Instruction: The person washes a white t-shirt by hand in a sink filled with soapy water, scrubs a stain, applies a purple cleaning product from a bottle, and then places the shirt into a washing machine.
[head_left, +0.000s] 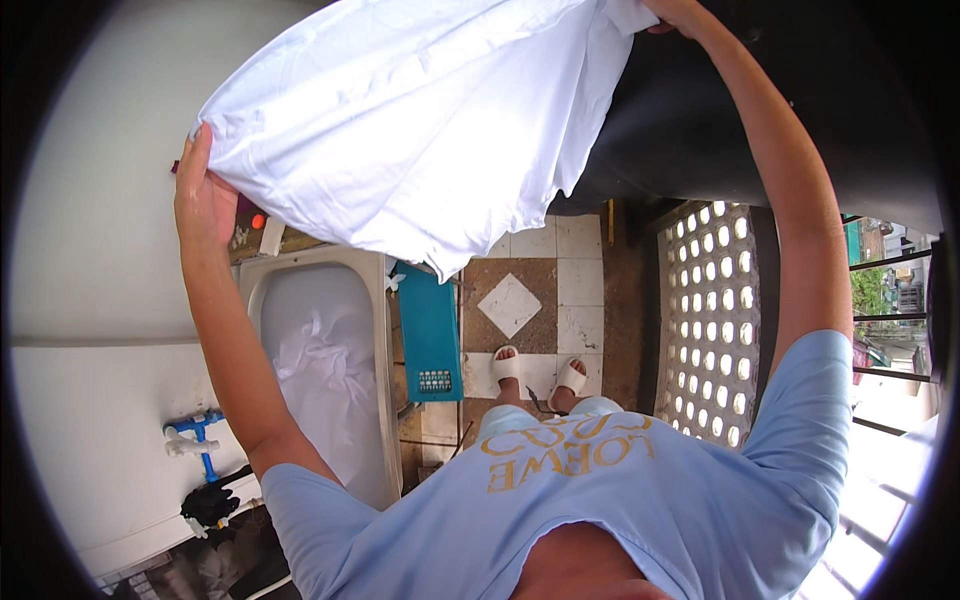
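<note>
A large white cloth point(420, 120) is stretched out in the air in front of me, its folds hanging down toward the floor. My left hand point(207, 195) is closed on its left edge, thumb up. At the upper right, my right hand point(678, 14) grips a bunched corner, partly cut off by the top of the picture. Below my left arm, more white fabric point(325, 360) lies soaking in cloudy water inside a pale sink point(390, 430). Neither hand touches the sink.
A teal plastic board point(428, 310) stands beside the sink. Blue pipes with a white tap point(195, 445) and a black cloth point(212, 505) are at the left wall. On the right rises a perforated block wall point(708, 320). My feet in white sandals point(507, 360) stand on tiles.
</note>
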